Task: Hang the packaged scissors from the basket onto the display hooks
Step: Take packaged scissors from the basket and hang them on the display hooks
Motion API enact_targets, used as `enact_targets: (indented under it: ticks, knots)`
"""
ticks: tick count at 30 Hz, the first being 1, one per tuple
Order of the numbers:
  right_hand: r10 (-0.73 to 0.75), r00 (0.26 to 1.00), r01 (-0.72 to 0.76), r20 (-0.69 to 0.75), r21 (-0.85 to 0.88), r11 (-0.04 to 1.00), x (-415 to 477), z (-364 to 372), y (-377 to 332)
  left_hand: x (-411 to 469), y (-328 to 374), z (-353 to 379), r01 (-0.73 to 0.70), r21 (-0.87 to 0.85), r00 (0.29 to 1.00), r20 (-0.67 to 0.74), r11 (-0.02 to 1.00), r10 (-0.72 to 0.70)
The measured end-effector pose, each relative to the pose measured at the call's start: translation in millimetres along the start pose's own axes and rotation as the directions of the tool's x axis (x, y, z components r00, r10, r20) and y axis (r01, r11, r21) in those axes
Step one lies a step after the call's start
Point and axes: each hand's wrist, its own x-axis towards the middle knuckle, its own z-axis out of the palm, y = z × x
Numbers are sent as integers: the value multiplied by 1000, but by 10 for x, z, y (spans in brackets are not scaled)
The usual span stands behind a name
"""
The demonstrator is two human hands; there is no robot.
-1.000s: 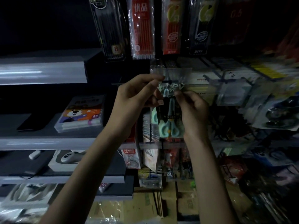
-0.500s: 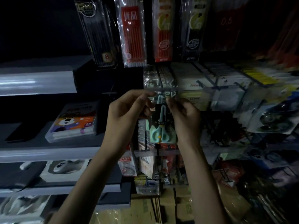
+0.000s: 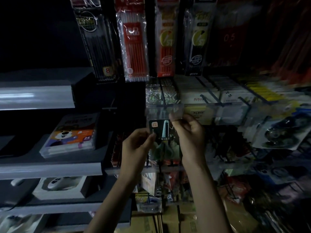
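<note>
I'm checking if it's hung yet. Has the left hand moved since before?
Yes. The left hand moved down: it was pinching level with the clear label strip, and now pinches the packaged scissors below it.

The left hand [image 3: 136,143] has dropped from the top corner of the pack [image 3: 164,132]. It now sits lower and pinches the pack's left edge about halfway down. The right hand [image 3: 188,133] has gone the other way. Its fingertips [image 3: 173,117] are now up against the lower edge of the clear strip [image 3: 161,111], above the pack's top right corner. Whether they pinch the strip or the pack I can't make out. With the hands spread apart, the dark card front and pale blade cover now show between them. The whole rack sits lower in view than before.
</note>
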Motion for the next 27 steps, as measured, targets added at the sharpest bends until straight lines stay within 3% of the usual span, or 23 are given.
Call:
enact_targets:
  ticks: [3,6,14,27]
  knots:
    - [-71,997,72,-20,35,997,-56,-59,34,-7,-39,7,23,-79,1000,-4,997,-23]
    - [-120,992,119,-28,-43,992,-170,-144,138,-25,-65,28,0,-120,999,-54,993,-6]
    - [-262,962,236,-74,-253,938,-286,-229,343,-112,-169,84,-78,-51,984,-164,996,69]
    - [-266,957,234,-114,-234,944,73,11,385,267,-130,175,-145,-45,964,-231,988,131]
